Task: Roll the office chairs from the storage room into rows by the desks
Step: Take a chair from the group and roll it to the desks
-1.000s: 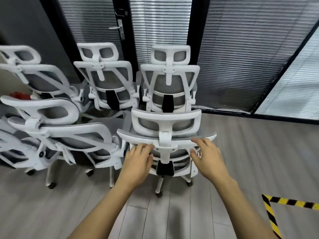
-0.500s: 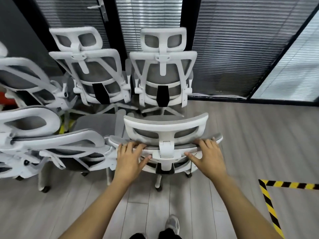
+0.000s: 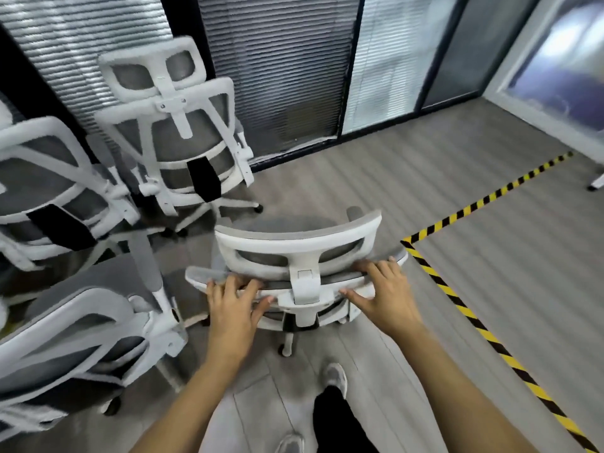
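Note:
A white-framed office chair (image 3: 295, 246) with grey mesh stands right in front of me, its back toward me. My left hand (image 3: 233, 304) grips the top edge of its backrest left of the headrest post, fingers over the rim and thumb below. My right hand (image 3: 384, 294) grips the same edge on the right side. The chair's seat is mostly hidden under the headrest; one caster (image 3: 285, 351) shows below.
Three more white chairs crowd the left: one at the back (image 3: 183, 135), one at far left (image 3: 49, 191), one near left (image 3: 81, 348). Glass walls with blinds (image 3: 277, 76) close the far side. Yellow-black floor tape (image 3: 457, 308) runs on the right. My shoes (image 3: 335, 377) are below.
The chair and my view have swung to the right, away from the row of parked chairs. Both hands keep their grip on the backrest edge. More floor and tape show on the right.

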The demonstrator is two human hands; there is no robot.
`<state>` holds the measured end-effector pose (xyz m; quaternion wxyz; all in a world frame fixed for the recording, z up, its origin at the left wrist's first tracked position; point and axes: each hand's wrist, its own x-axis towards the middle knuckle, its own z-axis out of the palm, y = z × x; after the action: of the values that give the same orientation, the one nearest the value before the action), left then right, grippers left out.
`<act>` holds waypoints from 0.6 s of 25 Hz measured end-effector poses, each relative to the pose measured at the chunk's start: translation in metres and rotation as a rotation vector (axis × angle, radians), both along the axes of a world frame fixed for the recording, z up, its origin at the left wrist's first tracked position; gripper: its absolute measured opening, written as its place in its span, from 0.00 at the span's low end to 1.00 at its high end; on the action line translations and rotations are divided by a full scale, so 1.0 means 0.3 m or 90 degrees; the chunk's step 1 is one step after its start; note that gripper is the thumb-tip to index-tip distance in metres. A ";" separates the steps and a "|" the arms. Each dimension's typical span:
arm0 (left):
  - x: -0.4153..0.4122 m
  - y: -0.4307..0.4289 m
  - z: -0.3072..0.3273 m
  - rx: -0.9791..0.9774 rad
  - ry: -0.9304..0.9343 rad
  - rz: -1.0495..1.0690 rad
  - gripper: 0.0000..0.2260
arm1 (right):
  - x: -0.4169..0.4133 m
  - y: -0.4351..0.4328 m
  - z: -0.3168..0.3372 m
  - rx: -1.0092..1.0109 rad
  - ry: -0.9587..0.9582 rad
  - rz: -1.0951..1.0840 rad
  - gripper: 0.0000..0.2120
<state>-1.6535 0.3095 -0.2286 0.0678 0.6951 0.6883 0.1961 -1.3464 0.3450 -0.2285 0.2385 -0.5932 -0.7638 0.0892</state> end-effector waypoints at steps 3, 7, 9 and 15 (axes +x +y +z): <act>0.115 -0.008 0.000 0.009 -0.011 -0.098 0.17 | 0.121 -0.164 0.000 0.018 0.008 -0.092 0.23; 0.349 -0.008 -0.024 0.019 -0.025 -0.223 0.18 | 0.322 -0.382 -0.004 0.030 0.017 -0.229 0.21; 0.494 -0.012 -0.035 0.017 -0.016 -0.281 0.19 | 0.436 -0.488 -0.011 0.045 0.021 -0.295 0.20; 1.031 -0.061 -0.031 0.030 -0.024 -0.460 0.19 | 0.827 -0.794 -0.021 0.099 0.024 -0.480 0.23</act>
<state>-1.3443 0.2913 -0.2379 0.1291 0.8911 0.3923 0.1880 -1.0984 0.1066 -0.2349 0.3131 -0.8106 -0.4920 -0.0521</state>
